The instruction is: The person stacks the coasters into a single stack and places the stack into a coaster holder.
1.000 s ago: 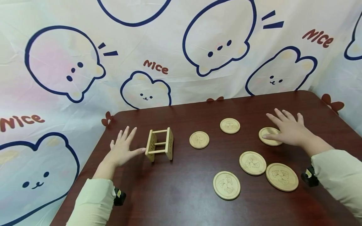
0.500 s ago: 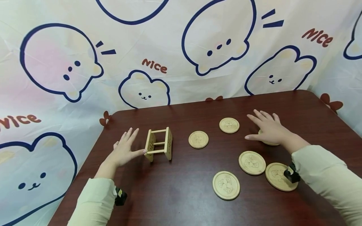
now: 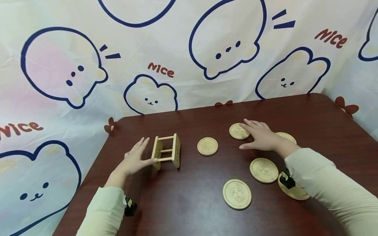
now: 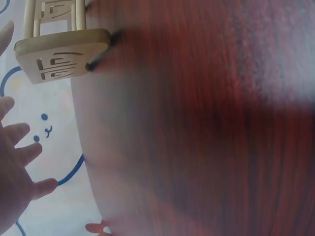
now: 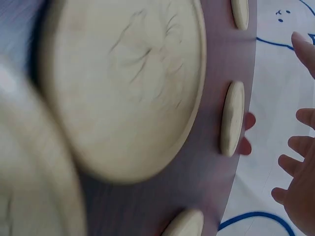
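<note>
A small wooden coaster rack [image 3: 166, 151], two carved side panels joined by rods, stands on the left of the table. My left hand [image 3: 134, 160] is beside it with fingers spread, the thumb tip overlapping its front left corner. In the left wrist view, the rack's slotted side panel [image 4: 59, 56] faces the camera. My right hand [image 3: 262, 136] is open above the table, its fingertips overlapping the edge of a round wooden coaster [image 3: 237, 131] at the back. Behind its wrist, another coaster [image 3: 287, 136] is partly hidden. The right wrist view shows an engraved coaster [image 5: 133, 88] up close.
More coasters lie flat: one [image 3: 207, 146] right of the rack, one [image 3: 237, 194] near the front, one [image 3: 263, 170] at centre right and one [image 3: 295, 191] partly under the right sleeve. A printed cloth [image 3: 183, 49] hangs behind the dark table [image 3: 189, 203].
My right hand has moved left, from over the far-right coaster to the back middle one. The left hand has shifted slightly right against the rack's corner. The coasters stay put.
</note>
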`<state>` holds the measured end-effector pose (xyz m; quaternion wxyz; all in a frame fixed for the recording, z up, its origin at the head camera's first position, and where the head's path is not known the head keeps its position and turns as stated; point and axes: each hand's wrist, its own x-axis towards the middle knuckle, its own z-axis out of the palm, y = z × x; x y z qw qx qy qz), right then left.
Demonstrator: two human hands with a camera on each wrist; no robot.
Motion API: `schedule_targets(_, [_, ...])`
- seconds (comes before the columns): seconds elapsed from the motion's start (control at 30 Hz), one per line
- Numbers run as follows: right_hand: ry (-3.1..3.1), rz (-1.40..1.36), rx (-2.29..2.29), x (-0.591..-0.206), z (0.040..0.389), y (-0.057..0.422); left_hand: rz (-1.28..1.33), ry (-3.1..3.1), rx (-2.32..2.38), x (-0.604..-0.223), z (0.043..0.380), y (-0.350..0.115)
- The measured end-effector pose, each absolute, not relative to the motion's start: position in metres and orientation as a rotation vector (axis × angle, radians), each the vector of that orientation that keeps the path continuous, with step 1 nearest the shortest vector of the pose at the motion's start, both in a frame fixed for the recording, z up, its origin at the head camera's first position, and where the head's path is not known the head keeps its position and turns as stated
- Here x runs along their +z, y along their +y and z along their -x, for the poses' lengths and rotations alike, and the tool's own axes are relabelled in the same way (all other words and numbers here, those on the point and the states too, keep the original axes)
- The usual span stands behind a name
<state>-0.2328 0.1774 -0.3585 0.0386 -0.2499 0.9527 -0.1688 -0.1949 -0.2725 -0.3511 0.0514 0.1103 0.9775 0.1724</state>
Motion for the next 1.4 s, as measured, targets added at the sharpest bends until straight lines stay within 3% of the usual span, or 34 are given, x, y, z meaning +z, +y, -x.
schedule_targets(0.63, [2.762, 0.897, -0.685, -0.374, 0.245, 0.127, -0.316, 2.881, 0.696, -0.364, 0.198, -0.268])
schedule_targets(1.4, [2.611, 0.858, -0.739, -0.382, 0.260, 0.097, -0.386, 2.865, 0.730, -0.365, 0.203, -0.262])
